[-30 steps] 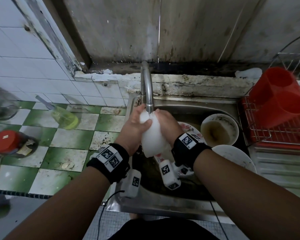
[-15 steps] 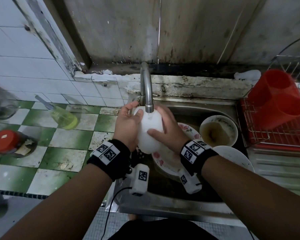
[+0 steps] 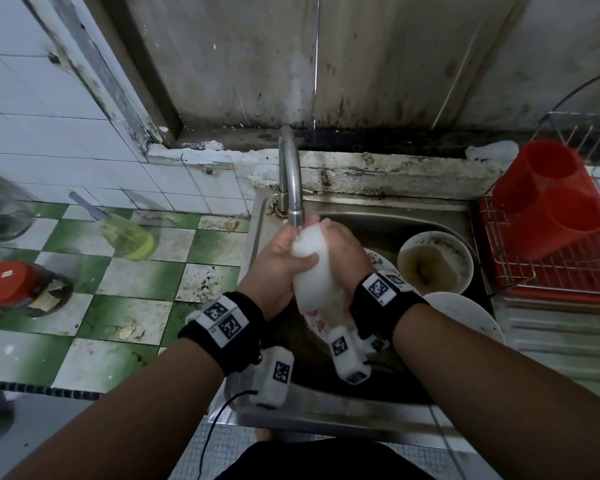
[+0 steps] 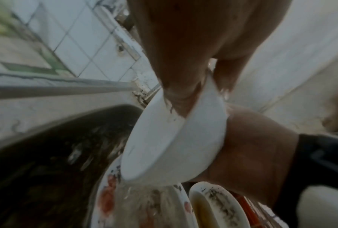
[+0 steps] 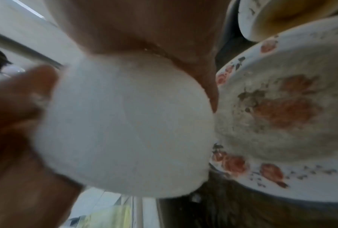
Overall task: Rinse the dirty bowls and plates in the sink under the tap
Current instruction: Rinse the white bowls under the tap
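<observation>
A white bowl (image 3: 312,268) is held on edge right under the tap spout (image 3: 294,209). My left hand (image 3: 281,261) grips its left side, thumb over the rim into the bowl (image 4: 174,146). My right hand (image 3: 343,247) cups the outer wall from the right. The bowl's rounded underside (image 5: 125,131) fills the right wrist view. Below in the sink lie a flowered plate (image 3: 378,261) smeared with food, a dirty bowl (image 3: 433,265) holding brown liquid, and a white plate (image 3: 465,317).
The steel sink's front rim (image 3: 326,414) is near my body. A red cutlery holder (image 3: 548,199) stands in a wire rack at the right. On the green-and-white tiled counter at the left are a yellow-green bottle (image 3: 125,233) and a red-lidded jar (image 3: 7,285).
Both hands have turned the bowl under the tap: its underside faced up half a second ago, now it stands on edge again. My right wrist has swung back in to the left.
</observation>
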